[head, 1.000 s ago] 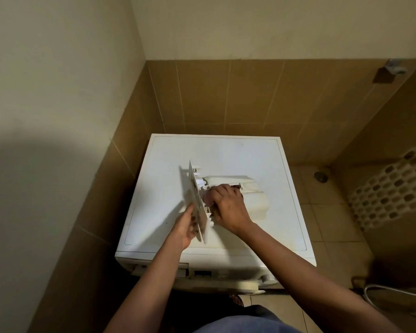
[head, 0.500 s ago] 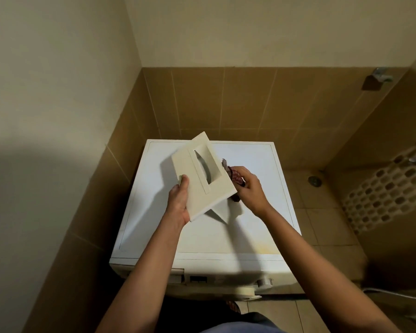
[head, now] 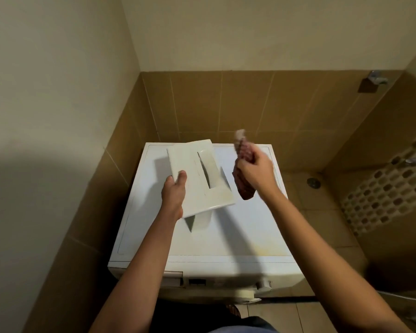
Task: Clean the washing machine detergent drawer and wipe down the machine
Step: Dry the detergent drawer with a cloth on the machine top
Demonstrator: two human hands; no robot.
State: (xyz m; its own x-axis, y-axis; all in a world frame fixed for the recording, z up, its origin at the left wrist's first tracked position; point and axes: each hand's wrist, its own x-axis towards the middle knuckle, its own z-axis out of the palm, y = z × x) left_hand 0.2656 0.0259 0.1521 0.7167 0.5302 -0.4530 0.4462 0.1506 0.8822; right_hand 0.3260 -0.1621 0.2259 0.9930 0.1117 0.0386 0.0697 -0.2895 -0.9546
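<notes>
Head view, single entry.

Detergent drawer (head: 202,174): white plastic, held in the air above the back half of the washing machine (head: 238,236), tilted, its front panel with the recessed handle slot facing up toward the camera. Part of the drawer body shows below the panel's near edge.

Left hand (head: 173,195): grip closed on the drawer's near left corner, thumb laid on the panel face, the other fingers hidden behind it.

Right hand (head: 255,171): raised just right of the drawer, grip closed round a dark red patterned cloth (head: 244,181). The cloth is blurred; one end sticks up above the fist and the other hangs below it, close beside the drawer's right edge. Whether they touch cannot be told.

Washing machine: white, flat top, set in a corner of brown wall tiles (head: 226,104); a round dial (head: 263,284) on its front.

Floor drain (head: 313,183): in the tiled floor to the right of the machine.

Wall tap (head: 377,78): upper right.
</notes>
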